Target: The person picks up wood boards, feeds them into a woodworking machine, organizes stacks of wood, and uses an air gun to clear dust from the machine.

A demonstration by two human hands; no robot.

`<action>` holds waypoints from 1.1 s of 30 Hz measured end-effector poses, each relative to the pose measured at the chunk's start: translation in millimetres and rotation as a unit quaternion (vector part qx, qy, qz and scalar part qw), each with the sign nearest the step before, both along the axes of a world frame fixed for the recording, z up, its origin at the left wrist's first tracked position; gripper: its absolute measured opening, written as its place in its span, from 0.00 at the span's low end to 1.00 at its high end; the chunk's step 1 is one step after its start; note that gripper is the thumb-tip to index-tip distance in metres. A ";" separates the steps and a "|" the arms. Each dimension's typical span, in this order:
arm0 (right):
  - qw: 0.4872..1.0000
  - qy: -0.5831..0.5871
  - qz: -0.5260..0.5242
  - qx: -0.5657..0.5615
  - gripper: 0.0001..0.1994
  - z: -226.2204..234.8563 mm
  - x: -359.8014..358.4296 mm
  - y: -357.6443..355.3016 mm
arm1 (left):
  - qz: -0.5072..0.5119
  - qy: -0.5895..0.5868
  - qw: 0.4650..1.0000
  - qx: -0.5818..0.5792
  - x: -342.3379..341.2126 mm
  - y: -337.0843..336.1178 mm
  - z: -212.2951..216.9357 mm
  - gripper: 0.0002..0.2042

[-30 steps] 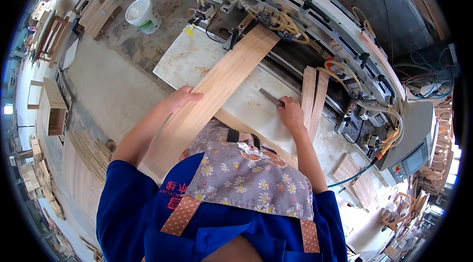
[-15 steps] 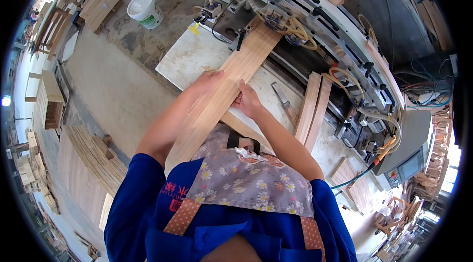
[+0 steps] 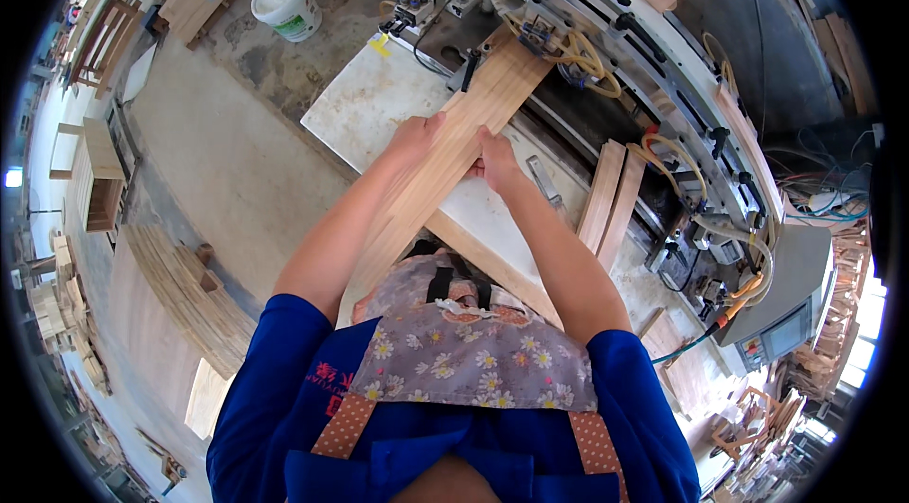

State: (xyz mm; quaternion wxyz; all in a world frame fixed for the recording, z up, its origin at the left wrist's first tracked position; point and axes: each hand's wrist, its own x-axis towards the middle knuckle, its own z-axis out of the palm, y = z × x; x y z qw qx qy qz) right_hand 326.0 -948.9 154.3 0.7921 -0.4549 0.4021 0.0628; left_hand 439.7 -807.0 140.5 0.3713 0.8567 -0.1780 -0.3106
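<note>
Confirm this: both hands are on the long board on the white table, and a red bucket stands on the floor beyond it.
One thing is wrong: the bucket is white, not red, as the head view shows. The rest holds: the left hand and right hand are both on the long board over the white table.

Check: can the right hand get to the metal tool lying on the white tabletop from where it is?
Probably yes. The right hand rests on the long plank; the metal tool lies beside it on the white tabletop, nothing between.
</note>
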 end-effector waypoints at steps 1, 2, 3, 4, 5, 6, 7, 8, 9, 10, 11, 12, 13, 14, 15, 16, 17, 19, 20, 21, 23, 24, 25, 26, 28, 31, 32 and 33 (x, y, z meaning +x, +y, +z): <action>1.000 0.003 -0.003 -0.009 0.22 2.2 4.5 -3.8 | 0.010 -0.001 1.000 0.004 2.2 -5.9 0.2 0.33; 1.000 0.005 -0.006 -0.018 0.22 3.9 6.5 -5.8 | 0.020 -0.001 1.000 0.008 2.9 -9.9 0.2 0.34; 1.000 0.009 -0.005 -0.017 0.21 5.1 6.2 -5.9 | 0.022 -0.012 1.000 0.018 2.0 -11.9 0.1 0.34; 1.000 0.012 -0.003 -0.016 0.21 5.5 6.6 -7.3 | 0.025 -0.024 0.999 0.029 1.7 -14.4 -0.2 0.34; 1.000 0.014 0.000 -0.015 0.21 6.2 7.3 -8.2 | 0.028 -0.036 0.998 0.040 1.9 -16.0 -0.3 0.34; 1.000 0.012 -0.004 -0.015 0.21 5.6 8.0 -8.6 | 0.021 -0.045 0.998 0.044 2.4 -16.4 -0.3 0.34; 1.000 0.011 -0.009 -0.015 0.21 3.6 7.0 -8.1 | 0.013 -0.052 0.997 0.049 0.7 -16.3 1.1 0.34; 1.000 0.011 -0.014 -0.015 0.21 1.8 6.4 -8.1 | 0.005 -0.059 0.997 0.053 -0.6 -16.4 2.6 0.34; 1.000 0.011 -0.015 -0.015 0.21 0.4 6.6 -9.5 | 0.009 -0.058 0.997 0.053 -1.1 -17.8 4.1 0.34; 1.000 0.010 -0.014 -0.015 0.20 1.0 7.5 -11.0 | 0.013 -0.056 0.997 0.053 -2.0 -19.6 8.2 0.34; 1.000 0.010 -0.014 -0.015 0.20 1.5 8.4 -11.7 | 0.018 -0.056 0.997 0.053 -2.6 -20.3 11.2 0.34; 1.000 0.011 -0.017 -0.021 0.20 1.5 8.0 -9.7 | 0.014 -0.060 0.997 0.055 -3.3 -18.7 11.7 0.34; 0.999 0.011 -0.020 -0.029 0.20 1.3 7.9 -7.9 | 0.010 -0.065 0.996 0.055 -3.6 -17.8 12.2 0.33; 0.999 0.012 -0.024 -0.036 0.19 1.2 7.6 -6.3 | 0.005 -0.070 0.996 0.056 -4.2 -17.3 12.6 0.33; 0.999 0.008 -0.030 -0.037 0.19 1.2 7.2 -5.1 | 0.010 -0.074 0.996 0.055 -6.1 -16.6 12.8 0.33; 0.999 0.005 -0.038 -0.036 0.19 -0.2 6.0 -3.5 | 0.014 -0.076 0.995 0.055 -9.5 -15.6 13.8 0.33; 0.998 0.003 -0.045 -0.034 0.19 -1.8 5.6 -3.6 | 0.017 -0.079 0.995 0.056 -10.0 -16.1 14.6 0.33; 0.998 0.003 -0.034 -0.051 0.18 -8.4 6.9 -5.2 | 0.017 -0.070 0.995 0.071 -4.2 -16.6 9.6 0.32; 0.998 0.003 -0.027 -0.059 0.18 -11.0 7.8 -5.8 | 0.018 -0.065 0.995 0.078 -1.7 -16.9 7.1 0.32; 0.997 0.007 -0.031 -0.066 0.18 -13.5 8.8 -6.3 | 0.025 -0.066 0.995 0.077 -0.3 -17.8 4.4 0.32; 0.996 0.022 -0.040 -0.077 0.18 -12.3 7.6 -3.8 | 0.038 -0.063 0.994 0.076 -4.4 -19.7 8.4 0.33; 0.996 0.019 -0.043 -0.077 0.18 -13.3 7.5 -3.3 | 0.038 -0.048 0.996 0.064 -4.4 -19.6 10.9 0.30; 0.996 0.016 -0.045 -0.078 0.18 -14.0 6.5 -4.5 | 0.039 -0.033 0.997 0.051 -5.5 -20.8 18.4 0.28; 0.995 0.012 -0.048 -0.081 0.18 -14.3 6.1 -6.0 | 0.039 -0.019 0.998 0.036 -6.3 -22.9 26.0 0.25; 0.997 0.010 -0.047 -0.063 0.18 -14.0 7.4 -6.0 | 0.077 -0.101 0.991 0.040 -14.3 -28.3 42.0 0.18; 0.997 0.030 -0.047 -0.061 0.17 -6.5 7.6 -7.3 | -0.046 -0.352 0.933 -0.054 -31.2 -29.8 44.5 0.14; 0.996 0.040 -0.046 -0.063 0.17 -3.3 7.5 -7.6 | -0.116 -0.447 0.881 -0.102 -34.9 -31.1 45.1 0.14; 0.997 0.028 -0.047 -0.055 0.17 -9.4 8.6 -9.3 | -0.144 -0.415 0.892 -0.103 -35.3 -38.9 45.2 0.16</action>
